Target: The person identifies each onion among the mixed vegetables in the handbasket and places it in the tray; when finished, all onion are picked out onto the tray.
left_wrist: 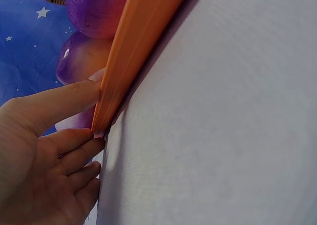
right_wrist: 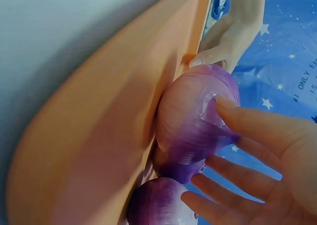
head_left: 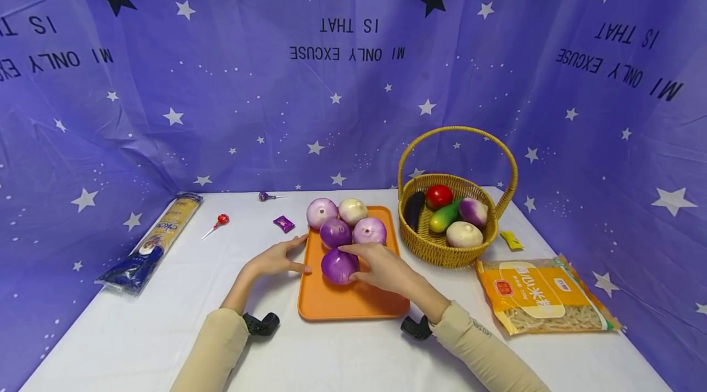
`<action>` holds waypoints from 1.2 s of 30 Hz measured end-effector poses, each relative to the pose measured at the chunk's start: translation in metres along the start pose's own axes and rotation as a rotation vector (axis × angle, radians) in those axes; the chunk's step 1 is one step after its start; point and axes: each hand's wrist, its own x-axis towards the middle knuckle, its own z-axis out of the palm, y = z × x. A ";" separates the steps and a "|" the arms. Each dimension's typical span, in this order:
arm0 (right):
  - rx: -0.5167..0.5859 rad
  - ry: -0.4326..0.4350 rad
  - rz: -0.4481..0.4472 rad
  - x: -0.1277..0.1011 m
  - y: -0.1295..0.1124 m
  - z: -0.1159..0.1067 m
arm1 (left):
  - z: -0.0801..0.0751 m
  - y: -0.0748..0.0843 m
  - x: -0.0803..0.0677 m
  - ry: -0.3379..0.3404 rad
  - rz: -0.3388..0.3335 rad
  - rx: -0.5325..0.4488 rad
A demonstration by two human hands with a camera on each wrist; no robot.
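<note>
Both hands work at the orange tray (head_left: 353, 303): the left hand (head_left: 276, 260) rests against its left rim with fingers nearly straight, steadying it, while the right hand (head_left: 383, 269) lies open-fingered against the front onion (head_left: 339, 265), touching but not wrapping it. Judging from this, the onion wants a light, full-fingered hold with the tray kept braced, since it sits just before three others. Whether the right thumb closes underneath is hidden.
</note>
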 end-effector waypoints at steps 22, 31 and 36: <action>-0.017 0.080 -0.002 -0.038 0.017 -0.055 | 0.004 0.002 0.001 0.004 -0.001 -0.002; -0.091 0.089 0.020 -0.070 0.059 -0.092 | 0.005 0.000 -0.002 0.007 0.004 0.005; -0.175 0.080 0.029 -0.080 0.087 -0.117 | 0.003 0.000 -0.002 0.012 0.004 0.001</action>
